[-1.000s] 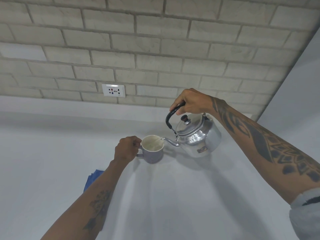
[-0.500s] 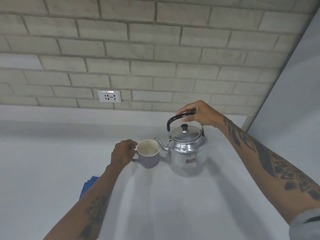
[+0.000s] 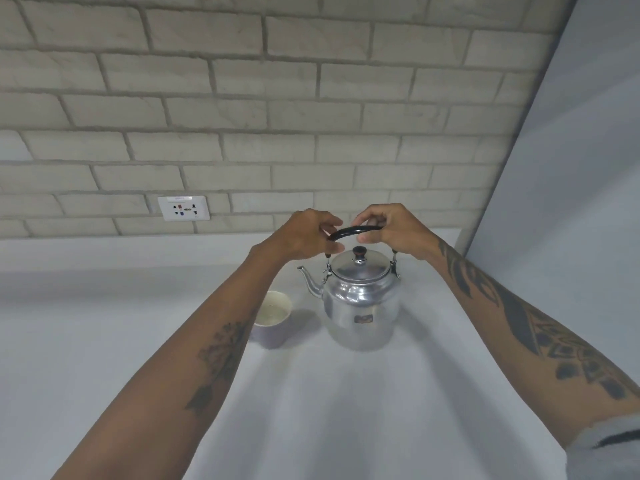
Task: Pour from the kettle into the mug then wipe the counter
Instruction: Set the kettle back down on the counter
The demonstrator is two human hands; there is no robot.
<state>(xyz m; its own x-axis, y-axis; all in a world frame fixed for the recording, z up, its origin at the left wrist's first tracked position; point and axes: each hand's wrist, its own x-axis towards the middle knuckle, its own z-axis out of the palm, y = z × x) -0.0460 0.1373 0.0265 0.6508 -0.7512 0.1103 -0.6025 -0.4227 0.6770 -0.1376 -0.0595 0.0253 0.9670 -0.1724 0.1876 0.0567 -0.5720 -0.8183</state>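
The kettle (image 3: 362,303) is shiny and silver. It stands straight up on the white counter (image 3: 346,410), near the back, not far from the brick wall (image 3: 277,98). Its lid (image 3: 360,266) is on, with a dark knob on top.

Both hands are up above the kettle, on its black handle (image 3: 353,231). The handle curves over the lid from left to right. The left hand (image 3: 304,233) pinches the left end of the handle with bent fingers. The right hand (image 3: 388,226) is curled around the right end, thumb under it. So the kettle sits right below and between the two hands.

The spout (image 3: 310,282) points to the left and a bit up, toward the mug (image 3: 272,318). The kettle is taller than it is wide, so its long way runs up and down.

The mug is purple outside and pale inside. It stands on the counter just beside the kettle, on the left, partly hidden behind the left arm. I cannot tell how full it is. No hand touches it.

A white wall socket (image 3: 183,208) is on the bricks, off to the left.
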